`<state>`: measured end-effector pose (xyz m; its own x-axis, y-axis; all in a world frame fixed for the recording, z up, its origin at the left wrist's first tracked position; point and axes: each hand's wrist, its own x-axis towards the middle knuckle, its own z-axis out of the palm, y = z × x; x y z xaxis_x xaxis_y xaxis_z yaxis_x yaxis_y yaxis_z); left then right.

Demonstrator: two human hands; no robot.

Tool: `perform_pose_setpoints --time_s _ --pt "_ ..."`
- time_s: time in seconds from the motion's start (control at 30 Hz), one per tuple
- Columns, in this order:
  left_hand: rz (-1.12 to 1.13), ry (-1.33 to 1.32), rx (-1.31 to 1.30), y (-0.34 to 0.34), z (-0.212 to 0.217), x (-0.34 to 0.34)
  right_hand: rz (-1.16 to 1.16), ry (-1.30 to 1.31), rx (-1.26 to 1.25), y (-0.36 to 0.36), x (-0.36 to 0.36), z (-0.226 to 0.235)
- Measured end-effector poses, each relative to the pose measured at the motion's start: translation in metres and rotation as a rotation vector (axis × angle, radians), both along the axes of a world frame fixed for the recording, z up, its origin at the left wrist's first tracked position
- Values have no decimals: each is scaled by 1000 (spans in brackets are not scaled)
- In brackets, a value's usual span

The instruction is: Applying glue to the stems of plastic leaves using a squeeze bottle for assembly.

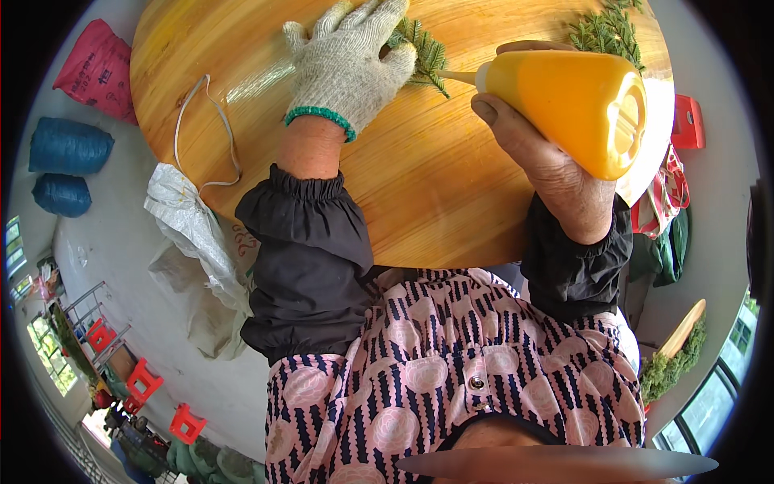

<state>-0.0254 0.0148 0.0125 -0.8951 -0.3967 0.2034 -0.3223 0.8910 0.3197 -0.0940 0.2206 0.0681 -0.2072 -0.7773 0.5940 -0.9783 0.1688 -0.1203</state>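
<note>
My left hand [347,68] wears a pale knit glove with a green cuff. Its thumb and index finger are round a green fir-like sprig [427,56] on the wooden table, and the other fingers are spread. Part of the sprig is hidden under the glove. A yellow squeeze bottle [564,97] lies tilted on its side in my bare right hand [548,161], fingers behind it and thumb in front. Its narrow nozzle points left, with the tip at the sprig's needles; whether they touch I cannot tell.
More green sprigs [609,36] lie at the far right of the round wooden table [435,194]. A white strap [230,133] hangs over its left side from a white woven sack [189,214]. A pink sack [97,73], blue bundles [71,145] and red stools [143,381] stand on the floor.
</note>
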Motion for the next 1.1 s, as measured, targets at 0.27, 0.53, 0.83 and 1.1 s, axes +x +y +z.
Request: perform_pose_setpoints --time_s 0.27,0.53,0.83,1.1 --pt "-21 -10 -37 -6 -8 -4 33 -142 -46 5 0 7" --pt "-26 19 -3 -3 -9 1 -8 -182 -33 15 -5 14" --pt "-23 21 -21 6 11 -2 144 -325 -236 30 -20 8" --pt "-15 6 -49 -10 -10 2 -78 -771 -300 28 -19 11"
